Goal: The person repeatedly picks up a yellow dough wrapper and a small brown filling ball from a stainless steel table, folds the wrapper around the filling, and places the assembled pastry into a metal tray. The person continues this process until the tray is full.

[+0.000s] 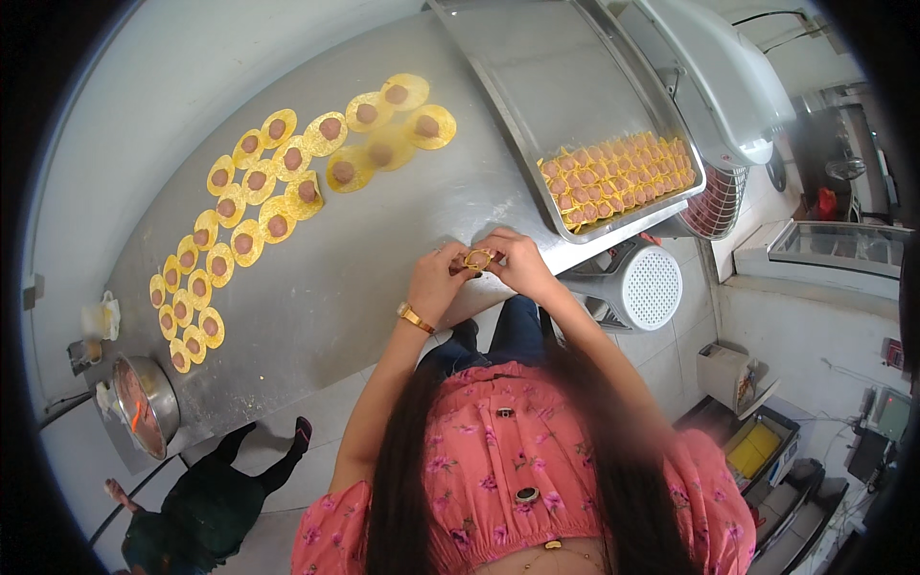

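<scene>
Between the fingertips of both hands, near the table's front edge, I hold a small open-topped dumpling [477, 259], a yellow wrapper gathered round pinkish filling. My left hand [441, 272] pinches its left side; my right hand [515, 259] grips it from the right. Across the steel table [326, 259], round yellow wrappers [246, 242] lie flat in rows, each with a ball of meat filling on it. To the right, a metal tray [565, 77] holds tight rows of finished dumplings [618, 177] at its near end.
A metal bowl of meat filling [144, 406] stands at the table's left end. Another person [206, 498] is on the floor side at lower left. A large white mixer [714, 77] stands beyond the tray. A perforated stool [652, 286] sits below the table's right edge.
</scene>
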The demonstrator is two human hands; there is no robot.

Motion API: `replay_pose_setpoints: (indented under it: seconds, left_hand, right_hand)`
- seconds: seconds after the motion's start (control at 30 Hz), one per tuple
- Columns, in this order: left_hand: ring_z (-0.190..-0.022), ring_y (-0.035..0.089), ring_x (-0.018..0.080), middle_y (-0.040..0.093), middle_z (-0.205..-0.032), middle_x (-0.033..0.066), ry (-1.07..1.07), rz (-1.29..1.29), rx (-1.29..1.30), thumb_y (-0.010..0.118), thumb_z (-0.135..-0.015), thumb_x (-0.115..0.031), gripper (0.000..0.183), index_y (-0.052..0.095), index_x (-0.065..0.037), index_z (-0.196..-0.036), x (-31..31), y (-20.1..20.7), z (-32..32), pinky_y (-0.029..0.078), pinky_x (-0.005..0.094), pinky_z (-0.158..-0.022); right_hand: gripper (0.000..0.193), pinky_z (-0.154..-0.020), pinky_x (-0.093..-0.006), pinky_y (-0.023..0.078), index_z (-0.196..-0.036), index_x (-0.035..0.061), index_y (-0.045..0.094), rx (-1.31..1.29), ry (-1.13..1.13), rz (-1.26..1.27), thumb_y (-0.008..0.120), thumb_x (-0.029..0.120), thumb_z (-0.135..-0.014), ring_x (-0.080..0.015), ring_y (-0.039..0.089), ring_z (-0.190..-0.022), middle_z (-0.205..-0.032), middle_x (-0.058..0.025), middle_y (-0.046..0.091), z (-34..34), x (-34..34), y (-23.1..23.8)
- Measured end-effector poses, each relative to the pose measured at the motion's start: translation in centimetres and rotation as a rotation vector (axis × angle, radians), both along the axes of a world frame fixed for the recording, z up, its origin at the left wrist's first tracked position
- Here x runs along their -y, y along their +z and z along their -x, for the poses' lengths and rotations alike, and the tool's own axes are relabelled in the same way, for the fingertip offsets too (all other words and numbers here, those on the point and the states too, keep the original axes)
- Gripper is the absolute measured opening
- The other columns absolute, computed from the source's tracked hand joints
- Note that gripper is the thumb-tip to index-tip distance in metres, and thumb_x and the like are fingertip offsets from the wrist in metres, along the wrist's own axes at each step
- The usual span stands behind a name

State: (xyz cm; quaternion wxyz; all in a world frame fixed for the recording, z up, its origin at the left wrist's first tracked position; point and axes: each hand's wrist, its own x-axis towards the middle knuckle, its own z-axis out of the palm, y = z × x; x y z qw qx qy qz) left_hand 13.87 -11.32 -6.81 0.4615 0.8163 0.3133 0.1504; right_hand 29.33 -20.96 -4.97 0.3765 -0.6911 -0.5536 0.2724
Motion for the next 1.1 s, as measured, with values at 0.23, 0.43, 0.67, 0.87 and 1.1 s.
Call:
replay_pose_setpoints:
  seconds: [0.23, 0.43, 0.67, 0.87, 1.1]
  left_hand:
    - [-0.069, 0.067, 0.0205, 0.068, -0.076, 0.0106, 0.029, 0.14, 0.046, 0.075, -0.071, -0.008, 0.023, 0.061, -0.005, -0.088, 0.4, 0.8, 0.0, 0.053, 0.0293, -0.064]
    - [-0.074, 0.067, 0.025, 0.067, -0.08, 0.0125, 0.021, 0.153, -0.006, 0.075, -0.071, -0.007, 0.026, 0.061, -0.003, -0.092, 0.5, 0.6, -0.3, 0.053, 0.032, -0.066]
    - [-0.074, 0.067, 0.0224, 0.066, -0.084, 0.0111, 0.014, -0.058, 0.109, 0.076, -0.069, -0.008, 0.029, 0.063, -0.006, -0.095, 0.3, -0.2, -0.3, 0.053, 0.0314, -0.066]
    - [-0.076, 0.068, 0.023, 0.067, -0.085, 0.0117, 0.052, -0.004, 0.125, 0.075, -0.07, -0.008, 0.029, 0.063, -0.005, -0.096, 0.3, -0.6, -0.6, 0.053, 0.0318, -0.067]
    - [-0.077, 0.068, 0.0231, 0.068, -0.085, 0.0126, 0.064, -0.019, 0.104, 0.073, -0.072, -0.006, 0.027, 0.062, -0.004, -0.097, 0.3, -0.6, -0.9, 0.053, 0.0313, -0.067]
  right_hand:
    - [0.022, -0.074, -0.04, 0.049, -0.093, 0.0045, 0.064, 0.059, 0.028, -0.039, 0.064, -0.001, -0.072, -0.0332, 0.059, -0.088, -0.095, -0.012, 0.06, -0.1, -0.1, 0.1]
    - [0.026, -0.075, -0.0403, 0.049, -0.095, 0.0046, 0.063, 0.099, 0.028, -0.069, 0.065, -0.002, -0.07, -0.0332, 0.059, -0.089, -0.095, -0.0122, 0.059, -0.1, 0.1, 0.5]
    - [0.04, -0.072, -0.0371, 0.05, -0.103, 0.0055, 0.063, 0.109, -0.019, 0.008, 0.067, -0.005, -0.065, -0.0306, 0.06, -0.086, -0.1, -0.0126, 0.059, 0.2, -0.1, 0.2]
    - [0.027, -0.071, -0.0432, 0.049, -0.096, 0.0044, 0.063, 0.112, -0.142, 0.05, 0.062, -0.004, -0.07, -0.0367, 0.059, -0.085, -0.093, -0.0151, 0.058, 0.8, -0.1, 0.3]
    - [0.025, -0.069, -0.0434, 0.049, -0.096, 0.0041, 0.063, 0.087, -0.127, -0.043, 0.059, -0.003, -0.072, -0.0374, 0.059, -0.082, -0.091, -0.0144, 0.058, 1.1, -0.4, 0.3]
